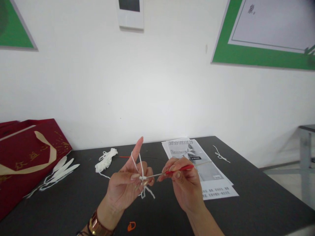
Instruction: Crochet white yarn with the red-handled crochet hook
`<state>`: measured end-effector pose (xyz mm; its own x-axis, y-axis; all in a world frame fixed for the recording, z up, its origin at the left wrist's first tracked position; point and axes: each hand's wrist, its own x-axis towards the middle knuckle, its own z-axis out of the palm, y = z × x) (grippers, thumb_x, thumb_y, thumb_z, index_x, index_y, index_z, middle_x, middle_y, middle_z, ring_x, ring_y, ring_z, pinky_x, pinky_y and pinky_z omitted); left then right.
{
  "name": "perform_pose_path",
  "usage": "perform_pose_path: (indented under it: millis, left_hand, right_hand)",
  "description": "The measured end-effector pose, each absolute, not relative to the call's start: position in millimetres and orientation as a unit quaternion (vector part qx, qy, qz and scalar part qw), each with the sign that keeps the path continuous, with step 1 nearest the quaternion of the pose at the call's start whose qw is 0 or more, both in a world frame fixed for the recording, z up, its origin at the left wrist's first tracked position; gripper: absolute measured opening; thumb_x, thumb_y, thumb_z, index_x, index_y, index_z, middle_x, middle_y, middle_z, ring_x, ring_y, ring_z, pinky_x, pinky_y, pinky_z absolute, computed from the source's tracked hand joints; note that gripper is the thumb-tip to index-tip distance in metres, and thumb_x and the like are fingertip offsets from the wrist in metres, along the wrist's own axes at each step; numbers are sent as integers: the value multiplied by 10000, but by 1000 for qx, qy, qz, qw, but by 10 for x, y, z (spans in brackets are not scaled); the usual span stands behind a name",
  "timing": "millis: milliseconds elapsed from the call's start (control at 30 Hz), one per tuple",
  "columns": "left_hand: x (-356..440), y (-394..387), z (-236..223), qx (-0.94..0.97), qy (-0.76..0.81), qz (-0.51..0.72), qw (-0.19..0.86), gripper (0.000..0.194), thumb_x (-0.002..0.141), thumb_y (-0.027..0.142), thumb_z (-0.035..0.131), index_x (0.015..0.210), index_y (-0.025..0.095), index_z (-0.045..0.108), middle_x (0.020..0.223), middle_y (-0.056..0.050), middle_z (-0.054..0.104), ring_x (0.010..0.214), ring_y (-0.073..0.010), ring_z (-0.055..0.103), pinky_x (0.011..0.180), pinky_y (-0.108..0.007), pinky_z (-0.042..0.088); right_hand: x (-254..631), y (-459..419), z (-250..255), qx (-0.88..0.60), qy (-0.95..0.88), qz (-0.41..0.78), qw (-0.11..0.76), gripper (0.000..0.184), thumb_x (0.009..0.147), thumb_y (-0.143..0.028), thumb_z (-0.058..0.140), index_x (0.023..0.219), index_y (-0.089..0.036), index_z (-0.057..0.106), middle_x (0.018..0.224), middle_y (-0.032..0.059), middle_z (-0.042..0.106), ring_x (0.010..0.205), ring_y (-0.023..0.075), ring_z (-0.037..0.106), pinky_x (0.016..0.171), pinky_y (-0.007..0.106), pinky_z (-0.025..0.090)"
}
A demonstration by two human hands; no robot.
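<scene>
Indoors, as seen from the head view, I work a red-handled crochet hook [181, 168] and white yarn [141, 164] above a black tabletop [157, 216]. My left hand [123, 188] pinches a small white knot of stitches [143, 178] by the thumb, index finger raised apart, the yarn looped around it, the other fingers curled; which finger meets the thumb I cannot tell. My right hand [188, 188] closes thumb and fingertips on the hook's handle, its thin shaft reaching left to the knot. Whether yarn sits in the hook's tip is too small to tell.

For a clean stitch, I judge, my raised finger should give even tension, neither slack nor biting, and my pinch should sit close beneath the working loop. Turning the tip as it draws through could spare a snag; a hard tug might tighten the loop or split the strand. The yarn skein [106, 160] lies beyond my left hand.
</scene>
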<state>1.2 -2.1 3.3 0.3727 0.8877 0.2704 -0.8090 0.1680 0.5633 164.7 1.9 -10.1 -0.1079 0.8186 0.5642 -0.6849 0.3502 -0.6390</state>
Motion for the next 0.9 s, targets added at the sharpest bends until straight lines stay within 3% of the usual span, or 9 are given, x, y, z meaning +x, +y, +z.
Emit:
perform_pose_path:
  millis: [400,633,800,900]
  left_hand:
    - [-5,3,34,346,68,567,744,966,672,48,581,1496,288,138,589,24,528,607,-159,507,619,-303,397]
    - [-15,11,73,364,109,589,713,878,700,57,579,1480,266,234,636,10,541,654,-167,523,636,-303,380]
    - [4,18,98,345,118,607,706,805,682,54,590,1433,232,363,617,22,491,624,-147,476,621,-295,380]
    - [21,19,104,328,115,620,703,784,673,47,590,1416,209,396,626,20,484,619,-134,455,619,-284,391]
  right_hand:
    - [1679,-42,-71,-94,-561,456,684,81,867,-193,625,904,-239,680,839,35,652,776,169,635,662,316,532]
    - [1706,-130,-37,-139,-671,273,675,207,872,-113,575,991,-251,674,873,67,708,805,207,649,688,377,521]
    - [1658,-164,-93,-133,-728,130,660,376,814,-34,589,1118,-249,634,923,87,738,773,204,667,626,354,562]
    - [1657,-174,-176,-119,-777,26,618,408,819,-62,590,1210,-176,580,991,122,740,885,231,686,721,384,590]
